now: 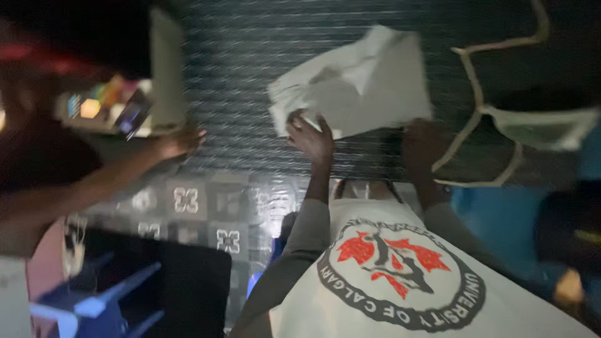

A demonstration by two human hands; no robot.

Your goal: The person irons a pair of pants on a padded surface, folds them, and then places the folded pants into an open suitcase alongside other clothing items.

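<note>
The whole view is smeared by motion blur and dimness. The fingers of the right hand [421, 143] are hidden behind the pale bag [357, 81]. A second white bag [400, 281] is cut off by the bottom edge.

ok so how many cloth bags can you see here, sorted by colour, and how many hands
White cloth bags: 3 – one held up, one with a round red and black emblem, one with cream straps
The person's own hands: 2 – left hand, right hand
Another person's hand: 1
Total: 6
</note>
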